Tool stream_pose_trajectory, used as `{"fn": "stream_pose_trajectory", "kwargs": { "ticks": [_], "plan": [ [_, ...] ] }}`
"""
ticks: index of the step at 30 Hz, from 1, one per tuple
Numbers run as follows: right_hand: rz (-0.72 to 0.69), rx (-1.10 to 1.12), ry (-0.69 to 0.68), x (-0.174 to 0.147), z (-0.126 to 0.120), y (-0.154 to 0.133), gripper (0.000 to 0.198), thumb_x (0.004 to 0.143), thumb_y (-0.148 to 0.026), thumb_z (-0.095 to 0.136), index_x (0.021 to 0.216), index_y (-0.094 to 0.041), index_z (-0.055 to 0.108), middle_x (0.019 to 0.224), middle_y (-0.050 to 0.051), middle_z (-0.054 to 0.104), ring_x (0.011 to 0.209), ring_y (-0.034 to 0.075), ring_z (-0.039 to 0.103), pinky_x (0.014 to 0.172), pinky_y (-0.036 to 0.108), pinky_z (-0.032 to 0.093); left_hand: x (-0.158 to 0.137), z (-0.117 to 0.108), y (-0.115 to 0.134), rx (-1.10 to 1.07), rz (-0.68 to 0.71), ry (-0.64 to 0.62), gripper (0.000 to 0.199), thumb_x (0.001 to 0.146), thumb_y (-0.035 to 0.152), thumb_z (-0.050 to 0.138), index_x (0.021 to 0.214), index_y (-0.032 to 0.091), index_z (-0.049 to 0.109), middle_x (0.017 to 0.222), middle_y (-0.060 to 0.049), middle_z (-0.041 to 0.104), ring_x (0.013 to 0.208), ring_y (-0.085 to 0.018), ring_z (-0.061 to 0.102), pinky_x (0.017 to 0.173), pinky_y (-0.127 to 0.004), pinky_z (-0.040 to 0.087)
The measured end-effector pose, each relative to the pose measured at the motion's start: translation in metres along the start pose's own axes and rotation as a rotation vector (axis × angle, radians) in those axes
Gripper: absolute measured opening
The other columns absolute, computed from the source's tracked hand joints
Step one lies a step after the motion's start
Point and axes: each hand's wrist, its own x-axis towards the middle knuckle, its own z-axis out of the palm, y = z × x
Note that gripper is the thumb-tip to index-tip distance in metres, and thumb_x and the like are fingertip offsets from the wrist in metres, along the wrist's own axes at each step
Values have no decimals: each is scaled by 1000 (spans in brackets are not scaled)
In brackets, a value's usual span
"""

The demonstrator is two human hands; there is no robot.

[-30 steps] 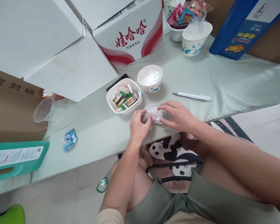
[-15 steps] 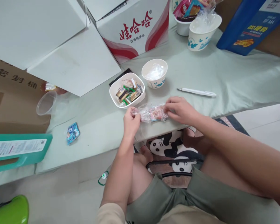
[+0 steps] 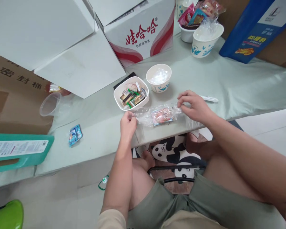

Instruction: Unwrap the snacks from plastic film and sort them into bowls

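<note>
A clear plastic bag [image 3: 144, 118] is stretched sideways near the table's front edge, with a pink and blue snack packet [image 3: 162, 116] inside it or under its film. My left hand [image 3: 128, 124] pinches the bag's left end. At the opposite end, my right hand [image 3: 193, 105] has its fingers closed on the film. Just behind the bag stands a white square bowl [image 3: 117, 101] of small wrapped snacks. Beside that bowl is a paper cup [image 3: 160, 88] with blue leaf print and clear plastic in it. A white pen [image 3: 209, 99] lies partly behind my right hand.
A blue snack packet [image 3: 75, 135] and a clear plastic cup [image 3: 50, 105] lie to the left. Cartons, including a red and white box [image 3: 143, 41], line the back. A blue container [image 3: 243, 35] and another paper cup [image 3: 205, 46] stand at the back right.
My hands have moved apart, the left one leftward and the right one rightward. The plastic bag is now spread wider, and my right hand covers part of the pen.
</note>
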Motion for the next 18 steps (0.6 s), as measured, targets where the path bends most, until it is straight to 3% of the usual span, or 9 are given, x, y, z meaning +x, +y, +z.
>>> {"fn": "stream_pose_trajectory", "kwargs": {
  "ticks": [3,6,9,11,13,15,18],
  "plan": [
    [156,-54,49,-3,-24,12,19,74,-15,52,69,-23,68,106,9,67,105,29,64,95,48,49,0,-8,-1,43,60,79,8,74,16,48,75,23,53,54,6,49,50,-13,45,54,-25,34],
    [287,-159,196,-8,-42,11,24,80,-18,47,72,-22,70,106,11,68,102,29,66,90,47,50,-2,-7,3,96,232,168,13,82,29,53,85,21,62,78,-2,65,76,-18,61,69,-29,44],
    [177,-180,265,-9,-38,-2,26,87,-30,52,100,-21,72,113,14,70,105,31,65,91,47,51,-3,1,7,195,374,169,34,77,39,67,104,20,66,109,-9,72,103,-24,65,89,-35,48],
    [76,-195,148,-7,-25,-11,35,85,-35,60,116,-19,69,116,14,72,108,32,65,94,49,50,-1,8,8,265,398,149,34,75,35,69,105,19,68,104,-8,74,103,-25,66,95,-38,48],
    [45,-238,10,-3,-12,-15,29,86,-32,61,110,-21,71,108,11,76,106,32,67,95,50,49,1,13,7,265,397,147,23,77,31,64,96,19,71,92,-6,75,97,-24,67,95,-38,49],
    [38,-248,-37,-1,-4,-16,18,89,-26,55,95,-22,72,96,8,77,98,29,69,93,48,49,2,14,7,193,419,163,17,80,30,60,88,19,71,89,-6,74,93,-22,68,92,-37,51],
    [-44,-156,85,-5,-8,-18,17,91,-25,54,86,-22,70,96,9,77,97,28,70,90,45,50,-2,8,10,51,507,219,13,80,31,61,80,19,68,92,-6,75,95,-21,69,94,-37,52]
  ]
}}
